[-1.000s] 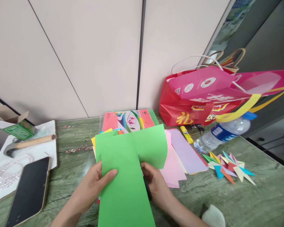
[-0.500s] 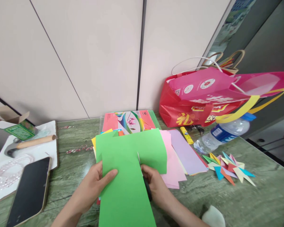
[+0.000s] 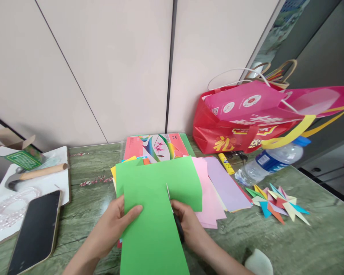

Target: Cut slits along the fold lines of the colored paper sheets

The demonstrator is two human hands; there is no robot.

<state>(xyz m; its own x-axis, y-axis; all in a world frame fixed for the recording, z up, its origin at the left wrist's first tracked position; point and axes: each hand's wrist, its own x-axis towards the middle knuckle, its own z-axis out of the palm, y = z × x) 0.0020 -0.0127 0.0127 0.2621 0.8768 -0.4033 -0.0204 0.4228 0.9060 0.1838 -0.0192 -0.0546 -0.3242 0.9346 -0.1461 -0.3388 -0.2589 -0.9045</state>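
Nearer us & L of the glossy red boxy bag [image 3: 235, 124]: bright-green rectangular paper sheet [image 3: 151, 233], partly cut, its R flap curling. Our L hand [image 3: 119, 219], closed on sheet's L edge, thumb on top; our R hand [image 3: 187, 219], wrapped about black-handled metal scissors [image 3: 178, 228], blades at the slit; how far apart, we can't tell. Step in hand, we judge: cutting. Next snip calls for steady L hold & blades in line w/ slit.
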